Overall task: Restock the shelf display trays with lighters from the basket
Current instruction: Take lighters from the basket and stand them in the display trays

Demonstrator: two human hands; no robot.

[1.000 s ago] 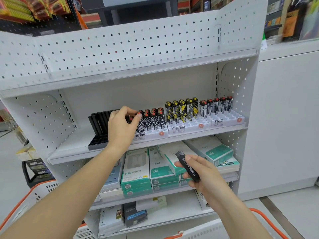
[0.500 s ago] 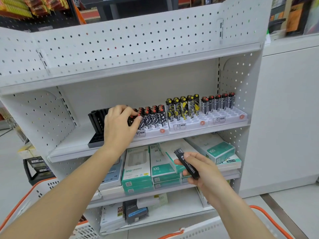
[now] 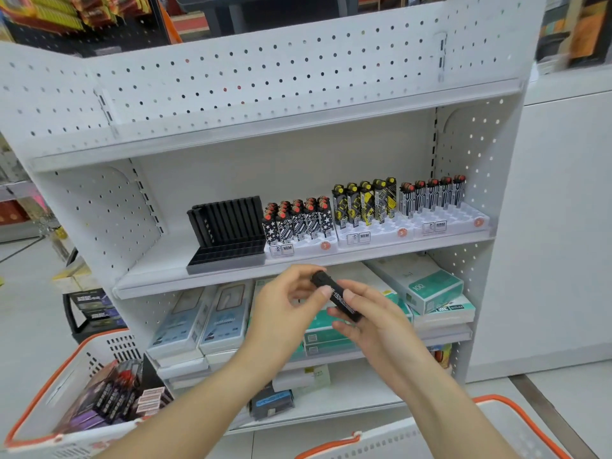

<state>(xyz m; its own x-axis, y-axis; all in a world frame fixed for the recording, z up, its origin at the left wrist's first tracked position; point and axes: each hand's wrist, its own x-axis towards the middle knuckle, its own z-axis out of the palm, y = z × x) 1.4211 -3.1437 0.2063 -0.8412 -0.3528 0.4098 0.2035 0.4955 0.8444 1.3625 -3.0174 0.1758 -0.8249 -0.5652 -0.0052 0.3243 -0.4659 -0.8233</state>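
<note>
A black lighter (image 3: 335,295) with white print is held between both hands in front of the shelf edge. My right hand (image 3: 374,321) grips its lower half; my left hand (image 3: 286,309) pinches its top end. On the middle shelf stands a black display tray (image 3: 228,240) with no lighters visible in it. To its right are three white trays: star-patterned lighters (image 3: 298,221), yellow-black lighters (image 3: 364,202) and red-capped black-white lighters (image 3: 432,193). The white basket with an orange rim (image 3: 63,369) at lower left holds boxes and lighters.
Boxed goods (image 3: 427,286) fill the lower shelves behind my hands. A second orange-rimmed basket (image 3: 516,412) sits at lower right. A white cabinet wall (image 3: 563,226) bounds the shelf on the right. A black rack (image 3: 92,309) stands on the floor at left.
My left hand left the star-patterned lighters on the shelf and came down to the black lighter in my right hand. The view tilted down, showing the left basket's contents.
</note>
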